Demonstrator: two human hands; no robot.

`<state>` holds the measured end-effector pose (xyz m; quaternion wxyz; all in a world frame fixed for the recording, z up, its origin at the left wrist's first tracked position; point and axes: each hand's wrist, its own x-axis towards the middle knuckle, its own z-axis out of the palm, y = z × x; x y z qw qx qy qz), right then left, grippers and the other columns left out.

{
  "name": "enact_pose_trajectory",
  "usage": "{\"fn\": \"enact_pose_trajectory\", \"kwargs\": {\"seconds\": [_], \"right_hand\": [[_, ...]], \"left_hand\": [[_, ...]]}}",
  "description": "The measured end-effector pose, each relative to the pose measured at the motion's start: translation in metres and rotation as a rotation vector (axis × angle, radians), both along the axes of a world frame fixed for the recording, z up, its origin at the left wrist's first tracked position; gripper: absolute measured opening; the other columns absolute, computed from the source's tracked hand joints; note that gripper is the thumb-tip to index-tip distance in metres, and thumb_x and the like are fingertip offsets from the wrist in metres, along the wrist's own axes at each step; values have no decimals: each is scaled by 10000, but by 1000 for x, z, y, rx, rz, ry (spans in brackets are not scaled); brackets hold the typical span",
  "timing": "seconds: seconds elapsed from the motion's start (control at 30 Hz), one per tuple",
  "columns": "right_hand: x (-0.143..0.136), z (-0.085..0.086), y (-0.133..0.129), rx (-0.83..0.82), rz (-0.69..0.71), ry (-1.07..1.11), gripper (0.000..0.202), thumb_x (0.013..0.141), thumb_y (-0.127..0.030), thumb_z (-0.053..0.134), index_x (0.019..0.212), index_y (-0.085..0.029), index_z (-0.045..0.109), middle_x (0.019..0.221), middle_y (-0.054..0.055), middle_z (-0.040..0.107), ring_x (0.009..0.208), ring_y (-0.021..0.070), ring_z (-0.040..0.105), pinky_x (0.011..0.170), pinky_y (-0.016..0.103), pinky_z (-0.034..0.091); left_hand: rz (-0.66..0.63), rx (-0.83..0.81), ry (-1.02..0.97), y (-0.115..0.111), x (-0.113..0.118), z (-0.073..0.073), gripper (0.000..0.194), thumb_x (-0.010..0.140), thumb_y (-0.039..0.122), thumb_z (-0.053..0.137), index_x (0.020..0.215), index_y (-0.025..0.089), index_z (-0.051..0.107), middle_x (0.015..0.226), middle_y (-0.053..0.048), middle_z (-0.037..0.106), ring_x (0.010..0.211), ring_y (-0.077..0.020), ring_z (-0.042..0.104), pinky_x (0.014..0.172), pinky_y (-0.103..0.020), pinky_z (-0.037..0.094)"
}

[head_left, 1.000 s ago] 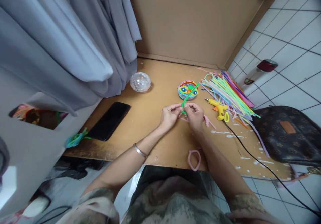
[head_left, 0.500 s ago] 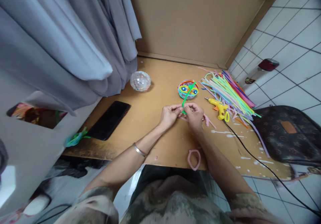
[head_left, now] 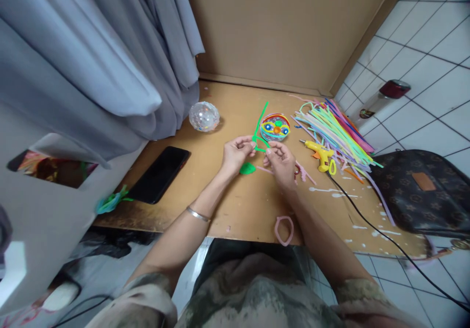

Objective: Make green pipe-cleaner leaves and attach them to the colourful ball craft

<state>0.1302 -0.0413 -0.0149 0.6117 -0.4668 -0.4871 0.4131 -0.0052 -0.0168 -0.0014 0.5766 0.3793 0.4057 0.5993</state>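
Observation:
A green pipe cleaner (head_left: 261, 117) is bent into a small loop with one long end pointing up and away. My left hand (head_left: 237, 155) pinches the loop's left side, and my right hand (head_left: 281, 161) pinches its right side. Just beyond my fingers sits a round clear ball (head_left: 274, 128) decorated with coloured pipe cleaners, blue eyes and an orange nose. A green leaf-like piece (head_left: 247, 168) lies on the table beside my left hand. Pink pipe cleaner bits (head_left: 303, 172) lie by my right hand, partly hidden. Nearer my body rests a pink pipe cleaner loop (head_left: 284, 230).
Right of the ball are a pile of coloured pipe cleaners (head_left: 338, 132), a yellow glue gun (head_left: 320, 155) with a black cord, and a dark patterned bag (head_left: 422, 191). To the left, a clear ball (head_left: 204, 117) and a black phone (head_left: 160, 174) lie on the wooden table (head_left: 220, 210).
My hands have moved slightly apart, and the green pipe cleaner now shows an open loop between them. Its long end has swung left off the decorated ball. The green leaf-like piece has become visible.

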Motion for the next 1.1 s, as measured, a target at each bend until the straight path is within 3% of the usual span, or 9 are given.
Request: {"fn": "enact_pose_trajectory", "kwargs": {"seconds": [0.2, 0.37, 0.5, 0.6, 0.83, 1.1], "right_hand": [[0, -1, 3, -28, -23, -10, 365, 695, -494, 743, 889, -206, 629, 631, -47, 622, 519, 101, 579, 540, 251, 508], [5, -1, 3, -113, 29, 10, 393, 648, -501, 767, 868, -200, 641, 577, -57, 621, 501, 101, 580, 529, 243, 501], [5, 0, 2, -255, 144, 15, 424, 585, -456, 831, 870, -190, 666, 568, -55, 645, 498, 99, 598, 513, 225, 494], [4, 0, 1, -267, 232, 26, 457, 499, -402, 880, 837, -175, 674, 573, -53, 655, 488, 91, 597, 512, 221, 497], [3, 0, 1, -266, 271, -63, 385, 503, -409, 867, 748, -166, 696, 546, -44, 653, 443, 88, 572, 451, 216, 481], [5, 0, 1, -267, 267, -65, 385, 502, -414, 883, 733, -165, 701, 502, -42, 645, 426, 91, 568, 441, 211, 482]], "left_hand": [[-123, -18, 96, 5, -17, 9, 399, 642, 179, 818, 1016, 104, 701, 566, 35, 644, 497, -80, 591, 540, -197, 505], [-231, -58, 215, 9, -33, 13, 222, 653, 137, 826, 807, 99, 671, 568, 3, 652, 496, -94, 606, 508, -200, 503], [-378, -100, 369, 13, -51, 11, 214, 634, 107, 851, 697, 108, 647, 520, -14, 648, 470, -95, 599, 489, -192, 500], [-468, -133, 464, 14, -60, 9, 170, 662, 84, 823, 678, 105, 655, 525, -33, 661, 449, -99, 597, 473, -195, 496], [-552, -111, 484, 17, -67, 5, 128, 663, 89, 807, 659, 105, 680, 533, -34, 669, 445, -87, 591, 471, -179, 491], [-548, -91, 465, 17, -67, 3, 111, 657, 79, 791, 639, 107, 685, 536, -35, 672, 471, -87, 608, 489, -172, 503]]}}
